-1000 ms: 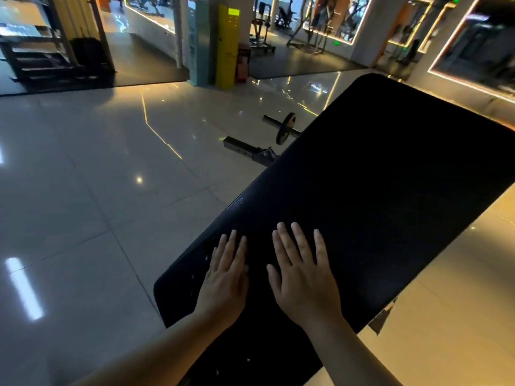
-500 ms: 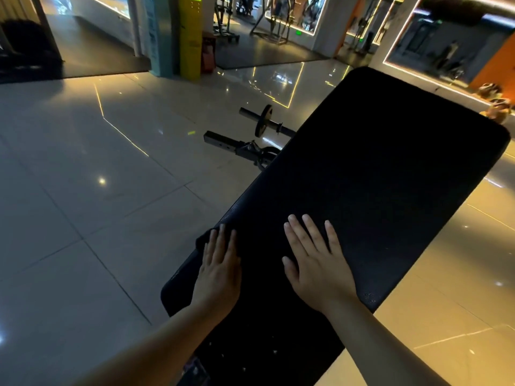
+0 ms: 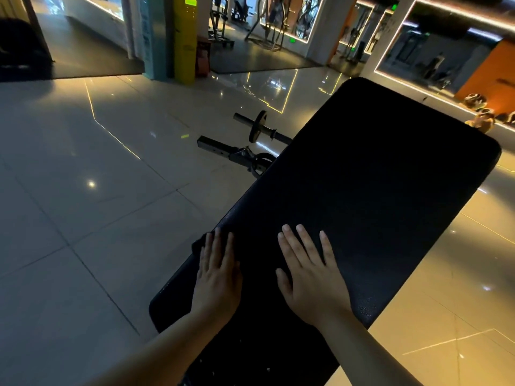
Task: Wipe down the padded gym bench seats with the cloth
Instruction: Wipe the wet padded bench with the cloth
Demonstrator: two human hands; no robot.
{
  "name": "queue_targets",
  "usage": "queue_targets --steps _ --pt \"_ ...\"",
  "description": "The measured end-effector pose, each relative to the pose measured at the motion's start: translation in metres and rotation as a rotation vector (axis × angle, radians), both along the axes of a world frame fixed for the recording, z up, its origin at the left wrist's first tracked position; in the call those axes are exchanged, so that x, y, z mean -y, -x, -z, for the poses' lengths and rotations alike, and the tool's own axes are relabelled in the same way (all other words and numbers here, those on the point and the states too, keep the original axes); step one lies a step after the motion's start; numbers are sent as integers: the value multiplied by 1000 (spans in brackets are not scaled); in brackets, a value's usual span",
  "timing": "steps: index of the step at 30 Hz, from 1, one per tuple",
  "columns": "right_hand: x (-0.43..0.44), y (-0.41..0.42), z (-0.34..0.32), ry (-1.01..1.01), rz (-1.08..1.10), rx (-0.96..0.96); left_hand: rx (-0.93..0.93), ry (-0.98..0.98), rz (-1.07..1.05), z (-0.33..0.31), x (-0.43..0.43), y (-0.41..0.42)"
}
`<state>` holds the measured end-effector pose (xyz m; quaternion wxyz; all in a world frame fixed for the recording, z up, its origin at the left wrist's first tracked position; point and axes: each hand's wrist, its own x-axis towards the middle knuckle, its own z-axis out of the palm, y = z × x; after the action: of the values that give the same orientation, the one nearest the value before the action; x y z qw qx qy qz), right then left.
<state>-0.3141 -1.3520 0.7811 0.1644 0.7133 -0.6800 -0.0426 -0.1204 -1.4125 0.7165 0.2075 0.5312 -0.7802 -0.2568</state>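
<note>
A long black padded bench seat [image 3: 370, 179] runs from the bottom centre up to the right. My left hand [image 3: 218, 274] lies flat with straight fingers near the pad's left edge, pressing on a dark cloth [image 3: 201, 240]; only a corner of it shows past the fingertips at the pad's edge. My right hand [image 3: 309, 274] rests flat on the bare pad beside it, fingers spread, a short gap between the two hands.
Glossy tiled floor [image 3: 83, 204] surrounds the bench. The bench's metal frame and a bar with a small weight plate [image 3: 257, 129] lie on the floor left of the pad. A yellow pillar [image 3: 184, 37] and gym machines stand far back.
My left hand has slid left to the pad's edge, carrying the cloth so its corner now overhangs. My right hand has shifted slightly right; the gap between the hands has widened.
</note>
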Motion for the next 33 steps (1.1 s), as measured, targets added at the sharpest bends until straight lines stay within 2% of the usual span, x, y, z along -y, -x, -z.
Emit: queue_targets --steps 4,8,11,16,20,23,27,30,33 --pt "0 0 1 -11 -6 -3 -98 -40 -111 -20 34 32" --pt "0 1 0 -18 -7 -4 -43 113 64 -36 39 48" --pt "0 1 0 -22 -6 6 14 222 230 -22 23 30" --pt "0 2 1 -9 -16 31 5 66 24 -10 18 17" --pt "0 3 2 -17 -10 19 -33 93 -13 -32 42 44" --pt "-1 4 2 -19 -15 13 -52 126 72 -45 46 50" --pt "-3 3 2 -5 -20 36 6 227 245 -23 20 26" --pt "-2 1 3 21 -27 52 -56 99 108 -11 24 13" --pt "-2 3 4 18 -23 34 -108 47 -10 -25 39 33"
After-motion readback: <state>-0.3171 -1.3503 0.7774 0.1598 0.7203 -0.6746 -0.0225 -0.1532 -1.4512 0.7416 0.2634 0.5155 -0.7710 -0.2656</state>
